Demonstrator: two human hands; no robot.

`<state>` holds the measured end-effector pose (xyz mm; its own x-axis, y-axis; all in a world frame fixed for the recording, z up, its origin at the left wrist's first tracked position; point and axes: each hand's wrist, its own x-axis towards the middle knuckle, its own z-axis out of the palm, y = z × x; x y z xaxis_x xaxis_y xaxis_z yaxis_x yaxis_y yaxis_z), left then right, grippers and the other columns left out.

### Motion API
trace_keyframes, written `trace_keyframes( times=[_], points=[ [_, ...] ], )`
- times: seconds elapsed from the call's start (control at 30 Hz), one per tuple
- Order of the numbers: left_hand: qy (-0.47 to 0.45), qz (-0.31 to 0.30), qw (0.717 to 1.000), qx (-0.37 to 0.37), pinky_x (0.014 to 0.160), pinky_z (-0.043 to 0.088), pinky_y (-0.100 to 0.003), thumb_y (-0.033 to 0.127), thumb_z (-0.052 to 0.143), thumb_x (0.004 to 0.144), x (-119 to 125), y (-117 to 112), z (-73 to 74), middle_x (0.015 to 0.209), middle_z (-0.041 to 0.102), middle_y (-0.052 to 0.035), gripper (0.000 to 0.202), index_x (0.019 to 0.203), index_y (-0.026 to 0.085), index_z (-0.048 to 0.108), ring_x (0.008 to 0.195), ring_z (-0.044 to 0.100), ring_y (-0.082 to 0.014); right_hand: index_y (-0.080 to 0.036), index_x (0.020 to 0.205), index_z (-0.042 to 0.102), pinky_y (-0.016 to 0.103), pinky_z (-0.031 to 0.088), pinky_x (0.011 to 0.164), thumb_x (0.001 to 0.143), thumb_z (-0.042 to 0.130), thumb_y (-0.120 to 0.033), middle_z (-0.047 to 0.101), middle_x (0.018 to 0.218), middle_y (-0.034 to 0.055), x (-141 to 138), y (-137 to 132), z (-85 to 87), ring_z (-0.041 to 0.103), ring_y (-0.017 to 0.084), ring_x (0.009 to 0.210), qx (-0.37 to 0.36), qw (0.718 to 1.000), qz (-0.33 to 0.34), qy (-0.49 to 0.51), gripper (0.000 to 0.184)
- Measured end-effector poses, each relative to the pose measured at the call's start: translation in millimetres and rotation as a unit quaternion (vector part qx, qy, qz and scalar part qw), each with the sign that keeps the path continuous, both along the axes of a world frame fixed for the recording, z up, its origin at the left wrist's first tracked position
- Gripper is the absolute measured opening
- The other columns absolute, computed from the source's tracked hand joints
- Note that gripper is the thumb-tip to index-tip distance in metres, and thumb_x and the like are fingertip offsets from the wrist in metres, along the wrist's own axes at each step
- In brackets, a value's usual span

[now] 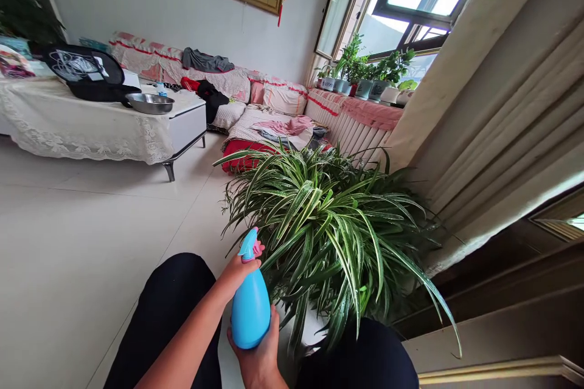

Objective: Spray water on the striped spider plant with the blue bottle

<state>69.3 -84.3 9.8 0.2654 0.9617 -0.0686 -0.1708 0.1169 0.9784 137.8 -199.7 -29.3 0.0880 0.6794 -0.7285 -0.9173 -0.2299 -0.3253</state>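
A light blue spray bottle [250, 313] with a pink trigger tilts slightly in front of my knees. My left hand [239, 270] is wrapped round its neck, just below the spray head. Under and beside its base, my right hand [260, 355] cups the bottle with the thumb along its side. The nozzle is close to a large spider plant [323, 219], whose long green and pale-striped leaves spread out beyond the bottle. Some leaves look wet. Foliage hides most of the plant's pot.
At the left a table [82, 127] with a lace cloth bears a steel bowl [150, 103] and an open black case [86, 70]. Several potted plants [365, 82] line the windowsill. A long curtain [493, 121] hangs at the right; a sofa [274, 100] stands behind.
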Motion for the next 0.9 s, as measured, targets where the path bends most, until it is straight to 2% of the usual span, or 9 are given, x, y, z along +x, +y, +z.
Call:
trace_keyframes(
  times=[0.1, 0.2, 0.3, 0.4, 0.53, 0.63, 0.73, 0.9],
  points=[
    [0.013, 0.024, 0.997, 0.073, 0.108, 0.039, -0.043, 0.033, 0.069, 0.065, -0.5, -11.9, 17.2, 0.124, 0.066, -0.0107, 0.079, 0.139, 0.022, 0.043, 0.121, 0.058, -0.0291, -0.02, 0.089, 0.066, 0.046, 0.052, 0.07, 0.07, 0.058, -0.065, 0.074, 0.08, 0.0084, 6.7, 2.1, 6.9, 0.07, 0.03, 0.079, 0.065, 0.998, -0.009, -0.027, 0.05],
    [0.075, 0.043, 0.981, 0.171, 0.106, 0.041, -0.04, 0.032, 0.063, 0.073, 1.5, -29.9, 40.3, 0.123, 0.064, -0.0081, 0.062, 0.133, 0.024, 0.049, 0.121, 0.056, -0.026, -0.018, 0.093, 0.069, 0.046, 0.052, 0.076, 0.066, 0.065, -0.061, 0.075, 0.089, 0.0094, 11.0, 3.2, 17.3, 0.07, 0.031, 0.087, 0.142, 0.989, -0.031, -0.029, 0.051],
    [0.136, 0.047, 0.962, 0.234, 0.098, 0.046, -0.039, 0.029, 0.06, 0.076, 5.7, -45.0, 58.5, 0.116, 0.065, -0.0065, 0.046, 0.121, 0.023, 0.056, 0.113, 0.059, -0.0241, -0.017, 0.091, 0.071, 0.045, 0.051, 0.082, 0.064, 0.068, -0.056, 0.076, 0.09, 0.0095, 11.8, 2.7, 24.0, 0.07, 0.03, 0.089, 0.166, 0.985, -0.047, 0.008, 0.048],
    [0.166, 0.049, 0.952, 0.254, 0.092, 0.05, -0.038, 0.029, 0.059, 0.075, 9.8, -51.5, 64.6, 0.103, 0.068, -0.0046, 0.034, 0.108, 0.023, 0.06, 0.103, 0.063, -0.023, -0.017, 0.09, 0.072, 0.045, 0.052, 0.082, 0.064, 0.067, -0.056, 0.076, 0.089, 0.0094, 11.4, 1.0, 24.3, 0.07, 0.03, 0.087, 0.165, 0.985, -0.05, 0.027, 0.047],
    [0.185, 0.053, 0.941, 0.28, 0.088, 0.052, -0.037, 0.029, 0.059, 0.076, 12.6, -56.2, 65.2, 0.1, 0.067, -0.0044, 0.024, 0.099, 0.023, 0.061, 0.099, 0.064, -0.0225, -0.018, 0.088, 0.072, 0.046, 0.052, 0.082, 0.065, 0.065, -0.056, 0.077, 0.087, 0.0085, 13.5, -1.9, 24.4, 0.07, 0.03, 0.089, 0.174, 0.983, -0.038, 0.039, 0.045],
    [0.188, 0.047, 0.935, 0.298, 0.094, 0.05, -0.038, 0.028, 0.056, 0.08, 14.4, -64.9, 72.5, 0.114, 0.065, -0.0062, 0.034, 0.113, 0.024, 0.057, 0.109, 0.062, -0.0232, -0.017, 0.092, 0.073, 0.044, 0.051, 0.085, 0.067, 0.065, -0.054, 0.076, 0.091, 0.0091, 16.2, -4.2, 29.2, 0.07, 0.03, 0.093, 0.192, 0.979, -0.029, 0.059, 0.045],
    [0.195, 0.031, 0.923, 0.331, 0.103, 0.045, -0.041, 0.028, 0.055, 0.082, 17.3, -76.1, 82.9, 0.13, 0.058, -0.0078, 0.049, 0.131, 0.027, 0.046, 0.123, 0.054, -0.0246, -0.017, 0.092, 0.073, 0.043, 0.052, 0.085, 0.068, 0.065, -0.053, 0.076, 0.092, 0.0091, 17.0, -6.5, 35.4, 0.069, 0.03, 0.096, 0.215, 0.975, -0.026, 0.06, 0.044],
    [0.229, 0.017, 0.899, 0.372, 0.107, 0.04, -0.05, 0.03, 0.058, 0.08, 23.7, -87.1, 87.9, 0.135, 0.054, -0.0111, 0.059, 0.136, 0.026, 0.04, 0.128, 0.049, -0.0288, -0.02, 0.083, 0.071, 0.04, 0.052, 0.083, 0.072, 0.064, -0.054, 0.075, 0.083, 0.0052, 14.6, -9.8, 41.2, 0.069, 0.026, 0.09, 0.259, 0.965, -0.024, 0.041, 0.037]
  ],
)
